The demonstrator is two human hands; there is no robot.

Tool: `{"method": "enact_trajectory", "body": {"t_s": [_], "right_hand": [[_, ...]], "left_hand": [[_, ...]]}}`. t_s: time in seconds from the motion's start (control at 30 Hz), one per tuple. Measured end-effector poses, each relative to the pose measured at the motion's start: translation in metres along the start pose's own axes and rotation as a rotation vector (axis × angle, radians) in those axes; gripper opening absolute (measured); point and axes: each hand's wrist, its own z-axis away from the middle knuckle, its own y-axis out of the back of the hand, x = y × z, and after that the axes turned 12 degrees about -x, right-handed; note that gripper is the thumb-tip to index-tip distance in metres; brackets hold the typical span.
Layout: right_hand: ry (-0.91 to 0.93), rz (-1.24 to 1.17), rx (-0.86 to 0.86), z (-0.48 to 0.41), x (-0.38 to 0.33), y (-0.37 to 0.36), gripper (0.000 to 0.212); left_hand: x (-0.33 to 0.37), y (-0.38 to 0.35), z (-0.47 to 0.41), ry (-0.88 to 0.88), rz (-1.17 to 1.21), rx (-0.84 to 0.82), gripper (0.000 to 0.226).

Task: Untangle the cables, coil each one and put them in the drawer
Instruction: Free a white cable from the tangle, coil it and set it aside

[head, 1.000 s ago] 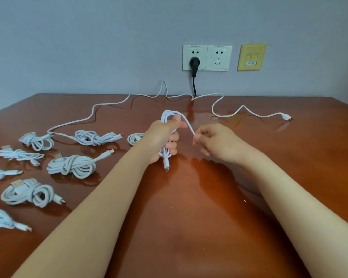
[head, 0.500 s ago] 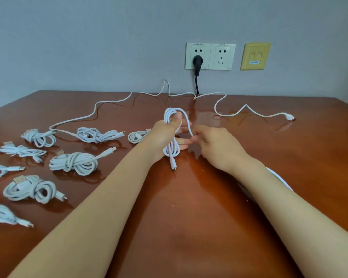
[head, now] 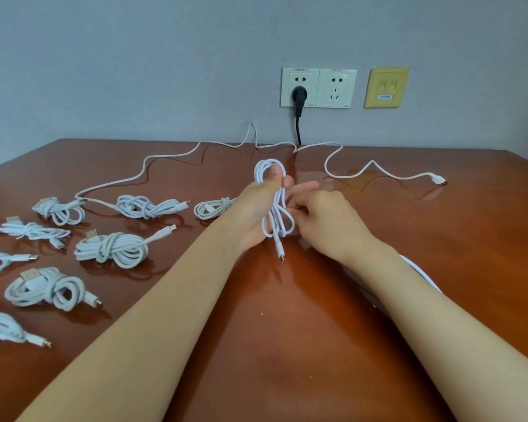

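Nearest, bare tabletop point(head: 287, 354) between two forearms. To the left, knotted white coils point(head: 112, 248) lying apart in rows, connectors sticking out. Mid-tabletop, left hand point(head: 256, 208) gripping the cable point(head: 277, 205): thumb pressed up against the top loop, fingers behind, lower loops hanging under the palm, connector dangling just above the wood. Just beside, right hand point(head: 329, 220) with fingers curled, pinching a strand at the bundle's middle. Farther back, a loose cable point(head: 436, 179) snaking along the far edge. On the wall, twin sockets point(head: 336, 88), a black plug point(head: 299, 95) in the left one, a yellow plate point(head: 386, 86) alongside.
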Motion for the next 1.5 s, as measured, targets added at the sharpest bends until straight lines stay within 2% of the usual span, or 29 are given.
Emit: {"method": "enact_trajectory", "body": {"t_s": [0.27, 0.4, 0.5, 0.63, 0.8, 0.87, 0.97, 1.1, 1.17, 1.3, 1.37, 1.5], "right_hand": [[0.090, -0.245, -0.119, 0.002, 0.001, 0.001, 0.029], [0.087, -0.295, -0.094, 0.001, -0.004, 0.002, 0.027], [0.123, -0.204, -0.108, 0.000, -0.011, 0.006, 0.024], [0.120, -0.168, -0.201, 0.002, -0.014, 0.012, 0.021], [-0.022, -0.299, -0.281, 0.005, -0.006, 0.027, 0.026], [-0.020, -0.221, -0.330, 0.005, -0.004, 0.029, 0.026], [-0.004, -0.069, -0.276, 0.004, -0.004, 0.023, 0.026], [0.041, 0.114, -0.215, 0.007, -0.012, 0.011, 0.019], [0.084, 0.191, -0.182, 0.009, -0.014, 0.009, 0.015], [0.154, 0.293, -0.170, 0.009, -0.011, 0.005, 0.023], [0.171, 0.318, -0.174, 0.010, -0.013, 0.004, 0.025], [0.093, 0.228, -0.225, 0.009, -0.021, 0.006, 0.024]], "left_hand": [[-0.005, 0.001, -0.002, -0.113, -0.121, 0.002, 0.044], [0.001, -0.006, -0.001, -0.212, 0.050, 0.052, 0.043], [0.007, -0.004, -0.004, -0.334, 0.177, 0.125, 0.043], [0.006, -0.004, -0.003, -0.298, 0.177, 0.132, 0.044], [0.011, 0.004, -0.004, -0.352, 0.266, 0.173, 0.044], [0.011, 0.008, -0.004, -0.347, 0.281, 0.188, 0.044], [0.012, 0.009, -0.003, -0.311, 0.272, 0.185, 0.043], [0.014, 0.013, 0.005, -0.278, 0.359, 0.057, 0.040], [0.013, 0.015, 0.007, -0.246, 0.291, 0.030, 0.041], [0.010, 0.010, 0.005, -0.207, 0.168, 0.041, 0.045], [0.009, 0.004, 0.004, -0.186, 0.108, 0.101, 0.044], [0.011, 0.004, 0.001, -0.178, 0.028, 0.199, 0.041]]}}
